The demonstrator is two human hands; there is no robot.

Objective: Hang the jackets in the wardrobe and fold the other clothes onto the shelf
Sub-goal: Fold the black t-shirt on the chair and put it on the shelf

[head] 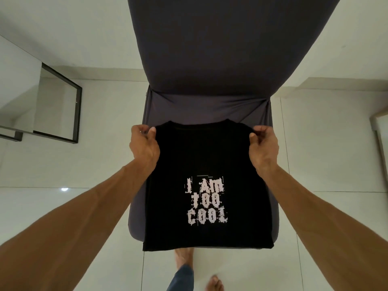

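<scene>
A black T-shirt [206, 156] with pale lettering lies flat on the seat of a dark grey covered chair [210, 59], its sides folded in so it forms a narrow rectangle. Its collar end points toward the chair back, and its hem hangs slightly over the seat's front edge. My left hand [143, 143] pinches the shirt's top left corner near the shoulder. My right hand [263, 144] pinches the top right corner in the same way. Both forearms reach in from the bottom corners. No wardrobe, shelf or jacket is in view.
The chair stands on a pale tiled floor [327, 156]. A black-framed glass panel or mirror [63, 106] leans at the left. A light wooden edge [380, 127] shows at the far right. My bare feet [184, 259] are below the seat's front edge.
</scene>
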